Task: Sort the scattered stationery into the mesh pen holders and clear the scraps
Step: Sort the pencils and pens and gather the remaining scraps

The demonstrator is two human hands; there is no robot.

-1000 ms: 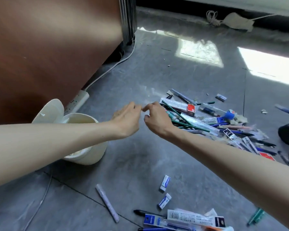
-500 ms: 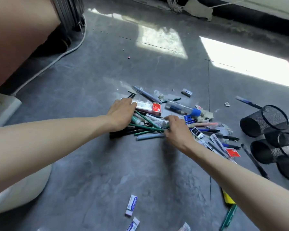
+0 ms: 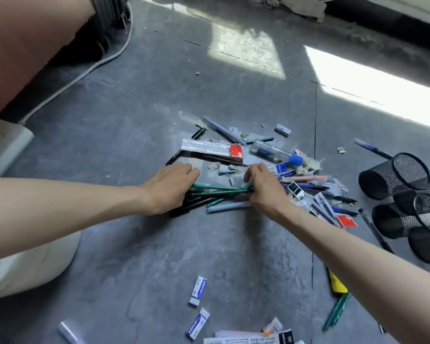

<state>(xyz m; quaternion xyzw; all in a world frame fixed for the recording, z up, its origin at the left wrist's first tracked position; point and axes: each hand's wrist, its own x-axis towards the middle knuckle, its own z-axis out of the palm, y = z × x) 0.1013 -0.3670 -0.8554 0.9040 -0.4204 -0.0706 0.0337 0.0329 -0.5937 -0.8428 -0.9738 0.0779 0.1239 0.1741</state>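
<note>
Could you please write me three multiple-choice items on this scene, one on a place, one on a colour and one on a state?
1. Where are the green pens? A between the left hand and the right hand; B on a shelf; C in a drawer.
2. What colour is the cap of the clear tube? A red; B blue; C yellow.
3. How are the mesh pen holders placed? A upright; B on their sides; C upside down.
Answers: 1 A, the bundle spans from hand to hand on the floor; 2 B, the cap is plainly blue; 3 B, their round openings face sideways, not up.
</note>
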